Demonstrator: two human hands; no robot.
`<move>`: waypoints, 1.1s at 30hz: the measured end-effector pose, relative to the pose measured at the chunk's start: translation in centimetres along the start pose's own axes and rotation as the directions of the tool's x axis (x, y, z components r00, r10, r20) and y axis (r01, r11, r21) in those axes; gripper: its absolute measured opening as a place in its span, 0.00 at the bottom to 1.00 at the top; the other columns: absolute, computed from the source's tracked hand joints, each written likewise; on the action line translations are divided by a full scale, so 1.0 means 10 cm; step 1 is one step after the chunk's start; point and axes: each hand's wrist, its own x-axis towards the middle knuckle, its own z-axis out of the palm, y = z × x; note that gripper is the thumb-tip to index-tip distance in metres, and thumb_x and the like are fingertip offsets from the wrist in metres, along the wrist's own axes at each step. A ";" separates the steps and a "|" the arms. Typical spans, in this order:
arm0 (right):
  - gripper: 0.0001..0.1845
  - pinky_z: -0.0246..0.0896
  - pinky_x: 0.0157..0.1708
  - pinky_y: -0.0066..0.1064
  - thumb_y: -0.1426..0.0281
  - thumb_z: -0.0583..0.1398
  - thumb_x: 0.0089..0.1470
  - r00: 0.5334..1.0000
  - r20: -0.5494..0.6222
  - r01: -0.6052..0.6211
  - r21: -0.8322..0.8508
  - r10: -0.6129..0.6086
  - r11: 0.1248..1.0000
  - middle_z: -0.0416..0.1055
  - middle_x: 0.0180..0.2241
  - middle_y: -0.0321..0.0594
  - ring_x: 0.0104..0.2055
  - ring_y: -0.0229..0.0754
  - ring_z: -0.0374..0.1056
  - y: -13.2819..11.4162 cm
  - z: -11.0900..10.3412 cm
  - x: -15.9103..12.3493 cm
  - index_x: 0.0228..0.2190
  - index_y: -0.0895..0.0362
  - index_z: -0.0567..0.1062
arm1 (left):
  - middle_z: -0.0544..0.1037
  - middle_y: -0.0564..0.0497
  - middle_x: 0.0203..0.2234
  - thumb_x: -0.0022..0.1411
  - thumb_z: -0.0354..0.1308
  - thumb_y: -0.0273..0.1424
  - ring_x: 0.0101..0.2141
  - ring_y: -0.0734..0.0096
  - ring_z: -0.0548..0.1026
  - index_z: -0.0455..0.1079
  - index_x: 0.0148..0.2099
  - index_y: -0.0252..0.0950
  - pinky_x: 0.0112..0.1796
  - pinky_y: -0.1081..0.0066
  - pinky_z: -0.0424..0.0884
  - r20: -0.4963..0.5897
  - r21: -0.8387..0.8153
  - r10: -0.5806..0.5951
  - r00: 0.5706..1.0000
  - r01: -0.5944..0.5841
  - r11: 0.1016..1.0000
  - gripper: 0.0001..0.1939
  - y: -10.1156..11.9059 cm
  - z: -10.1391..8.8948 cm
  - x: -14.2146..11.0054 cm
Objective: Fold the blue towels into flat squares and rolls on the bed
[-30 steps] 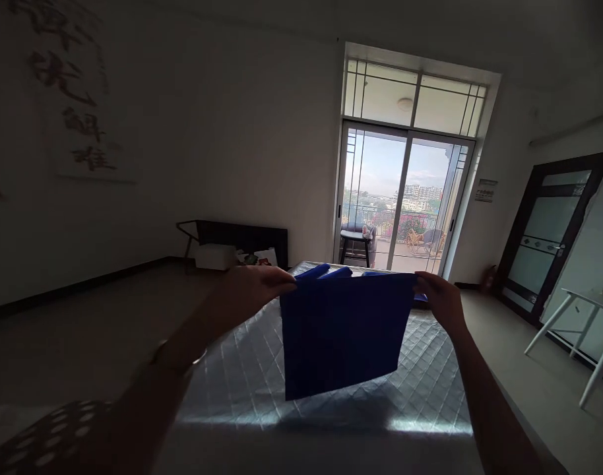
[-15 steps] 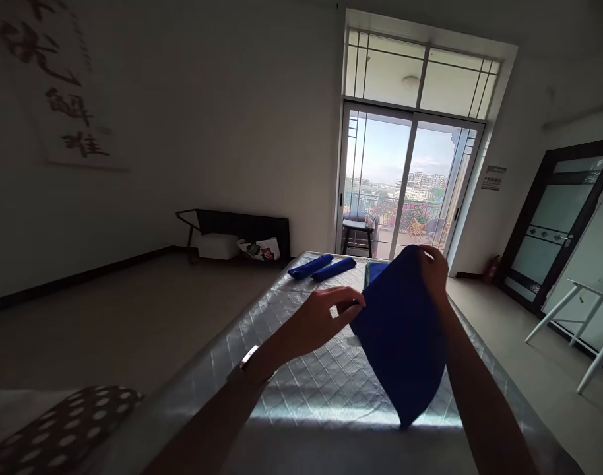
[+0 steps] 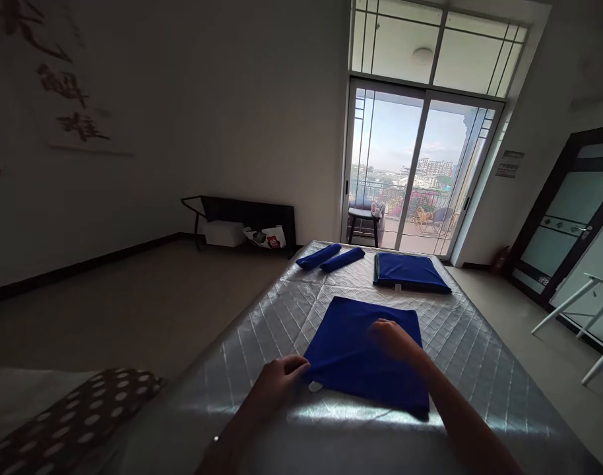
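A blue cloth (image 3: 351,343) lies flat and squared on the silvery quilted surface in front of me, a small white tag showing at its near left edge. My left hand (image 3: 284,374) pinches the cloth's left corner between thumb and fingers. Over the middle of the cloth is my right hand (image 3: 393,338), its fingers bent and blurred by motion; whether it touches the fabric I cannot tell. Farther back on the right sits a stack of folded blue cloth (image 3: 410,272) with a tag. Two rolled blue cloths (image 3: 318,256) rest side by side at the far left.
The quilted silver surface (image 3: 256,343) stretches away toward sliding glass doors (image 3: 385,165). Polka-dot fabric (image 3: 84,422) is at the lower left. A black bench (image 3: 249,210) stands by the wall, with a white box under it. White table legs (image 3: 569,307) are at the right.
The blue cloth went from hanging between both hands, to the right hand, to lying flat. My left hand, apart from it half a second ago, now grips its corner. The view has tipped down.
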 end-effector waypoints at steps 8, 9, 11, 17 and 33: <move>0.11 0.70 0.47 0.37 0.60 0.60 0.64 0.952 -0.033 -0.305 -0.218 0.305 0.927 0.71 0.53 0.40 0.50 0.45 0.70 0.31 -0.71 -1.37 0.46 0.48 0.76 | 0.85 0.50 0.35 0.47 0.59 0.44 0.40 0.55 0.81 0.80 0.41 0.39 0.43 0.64 0.75 0.081 -0.096 0.040 0.996 -0.032 0.995 0.22 -0.05 -0.02 0.01; 0.10 0.71 0.45 0.36 0.60 0.61 0.63 0.947 -0.038 -0.320 -0.224 0.320 0.921 0.73 0.50 0.39 0.49 0.45 0.71 0.30 -0.71 -1.45 0.44 0.48 0.77 | 0.85 0.50 0.34 0.46 0.61 0.45 0.38 0.56 0.81 0.80 0.41 0.39 0.42 0.64 0.75 0.075 -0.091 0.046 0.996 -0.039 0.995 0.22 -0.06 -0.01 0.02; 0.07 0.71 0.39 0.33 0.59 0.64 0.59 0.939 -0.046 -0.341 -0.228 0.340 0.912 0.77 0.41 0.35 0.42 0.44 0.74 0.26 -0.65 -1.54 0.39 0.46 0.78 | 0.84 0.50 0.32 0.45 0.63 0.47 0.36 0.56 0.82 0.80 0.40 0.39 0.41 0.63 0.76 0.043 -0.082 0.054 0.998 -0.050 0.995 0.23 -0.08 0.02 0.02; 0.08 0.67 0.34 0.30 0.69 0.62 0.47 0.941 -0.069 -0.339 -0.201 0.332 0.919 0.76 0.27 0.32 0.31 0.42 0.74 0.29 -0.50 -1.56 0.31 0.47 0.80 | 0.85 0.50 0.35 0.47 0.60 0.54 0.39 0.54 0.82 0.80 0.34 0.44 0.43 0.63 0.77 -0.165 0.020 0.129 0.978 -0.128 0.992 0.22 -0.17 0.09 0.06; 0.14 0.78 0.42 0.43 0.55 0.66 0.49 0.913 -0.405 -0.025 0.085 0.057 0.996 0.80 0.37 0.39 0.35 0.47 0.78 -0.31 -1.33 -1.29 0.35 0.49 0.83 | 0.84 0.49 0.36 0.57 0.54 0.62 0.37 0.61 0.80 0.81 0.40 0.45 0.38 0.69 0.76 -0.311 0.165 0.467 0.827 -0.437 0.884 0.29 0.64 -0.33 -0.18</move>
